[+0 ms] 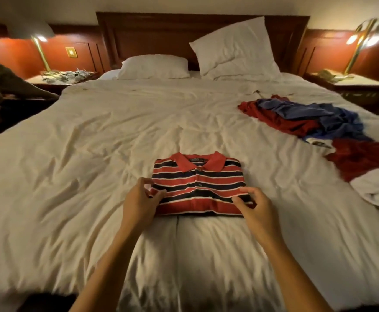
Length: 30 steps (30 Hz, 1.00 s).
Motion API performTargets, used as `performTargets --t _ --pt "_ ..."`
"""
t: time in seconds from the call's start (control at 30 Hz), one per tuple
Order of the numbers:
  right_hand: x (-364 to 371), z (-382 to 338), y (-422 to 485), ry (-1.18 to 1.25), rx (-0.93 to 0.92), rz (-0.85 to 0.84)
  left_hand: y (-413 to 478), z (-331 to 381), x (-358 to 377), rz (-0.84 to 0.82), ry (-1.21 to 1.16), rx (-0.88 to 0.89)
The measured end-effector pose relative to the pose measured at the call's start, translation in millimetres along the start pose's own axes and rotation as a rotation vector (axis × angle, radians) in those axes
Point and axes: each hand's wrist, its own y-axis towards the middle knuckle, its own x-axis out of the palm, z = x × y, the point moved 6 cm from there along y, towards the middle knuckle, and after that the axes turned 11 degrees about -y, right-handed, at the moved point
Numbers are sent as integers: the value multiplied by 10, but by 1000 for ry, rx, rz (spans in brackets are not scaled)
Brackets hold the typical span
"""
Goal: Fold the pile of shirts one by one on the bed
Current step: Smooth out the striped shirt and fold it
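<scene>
Head view, looking down a white-sheeted bed (pixel 82 136). Near the middle, toward 6 o'clock of the mattress: striped shirt (pixel 198 183) in red, navy and white, already folded into a neat rectangle, collar at 12 o'clock, buttons facing up. At its 9 o'clock edge, left hand (pixel 140 202) pinching the cloth. At about 4 o'clock, right hand (pixel 255 208) pinching the near corner, thumb on top. Both hands clamped on fabric, well apart, one on each side.

Judged as a last tidy, or the start of a lift to set the shirt aside.

Risks from here:
- Lifting by two edge pinches alone: likely to sag in the middle and spill the tucked sleeves, undoing the fold.
- Pulling harder on one side: likely to skew the rectangle.
- Dragging over the rumpled sheet: likely to catch a crease and roll the bottom layer.
- Setting down too close to the loose heap: likely to mix folded with unfolded.

Counts:
- One folded shirt.
- One unfolded pile (pixel 308 122) at 2 to 3 o'clock, with at least three garments by colour (red, blue, darker red) plus some white cloth. Too tangled for an exact number.
- Two pillows: flat pillow (pixel 153 67) at 12 o'clock, propped pillow (pixel 235 48) at 1 o'clock.
- Two brass lamps: left lamp (pixel 40 52) at 10 o'clock, right lamp (pixel 362 41) at 2 o'clock
</scene>
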Motion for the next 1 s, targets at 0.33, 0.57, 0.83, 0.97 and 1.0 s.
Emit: performTargets --t 0.33,0.57,0.83,0.97,1.0 --pt "-21 28 83 16 -59 -107 -97 -11 -86 -192 -237 80" --pt "-83 105 62 -127 -92 -170 -53 -239 -174 -313 -75 57" --pt "-161 -160 163 -521 -142 -157 58 -40 -233 -296 281 7" --pt "180 -503 435 -415 -171 -273 213 427 188 -315 231 180" --pt "363 -517 511 -399 -115 -387 258 438 411 -403 189 158"
